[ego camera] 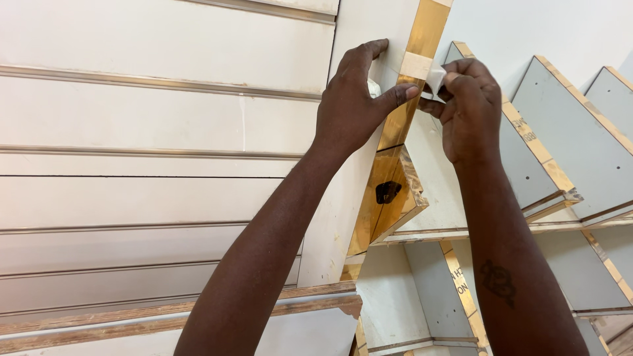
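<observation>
The left hand (349, 99) lies spread against a white upright panel (359, 26), its thumb pressed onto the gold mirror edge strip (422, 36) that runs down the panel's front edge, just under a pale piece of masking tape (416, 65) stuck across the strip. The right hand (468, 105) is bunched at the strip's other side, fingertips pinching the loose white end of that tape (435, 78) and pulling it round the edge. Judging by how things lie, the strip is already seated along the edge and the tape is laid over its face; wrapping and pressing down the free end looks unfinished. Lower down, the gold strip meets a gold-faced diagonal shelf (392, 198) with a dark fitting (387, 191). To the right stand more slanted white dividers (573, 125) with gold edges; to the left is a white slatted wall panel (151, 112)
</observation>
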